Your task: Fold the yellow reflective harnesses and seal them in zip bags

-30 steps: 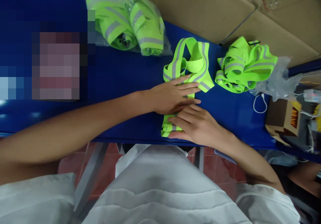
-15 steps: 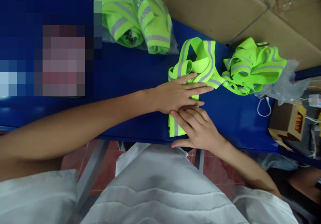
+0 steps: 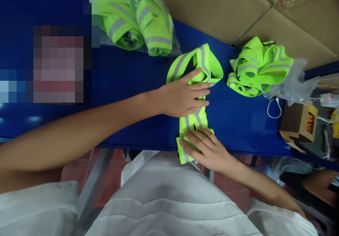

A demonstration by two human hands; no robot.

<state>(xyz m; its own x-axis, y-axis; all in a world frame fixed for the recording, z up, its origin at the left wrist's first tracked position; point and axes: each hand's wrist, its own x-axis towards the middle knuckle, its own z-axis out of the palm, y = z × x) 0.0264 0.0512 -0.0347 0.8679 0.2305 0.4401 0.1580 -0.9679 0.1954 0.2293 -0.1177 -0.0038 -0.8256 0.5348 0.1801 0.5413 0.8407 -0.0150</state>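
A neon-yellow reflective belt vest point(image 3: 205, 58) with grey stripes lies on the blue table, its far end in loose loops and its near part stretched toward me. My left hand point(image 3: 186, 95) rests flat across the middle of the straps, fingers spread. Closer to me, my right hand point(image 3: 208, 147) has its fingers bent over the folded near end, which sticks out past the table's front edge. The right thumb is hidden, apparently beneath the fabric.
Bagged rolls of reflective strap point(image 3: 153, 24) lie at the back left. A heap of similar straps point(image 3: 261, 66) sits right, beside clear plastic point(image 3: 298, 82), a white cable point(image 3: 274, 109) and an open cardboard box point(image 3: 298, 121). Brown cartons point(image 3: 212, 10) stand behind. Another person's arm point(image 3: 321, 186) shows far right.
My right hand has moved toward me with the near end of the vest, away from my left hand. More strap shows between the hands, and the far loops have changed shape.
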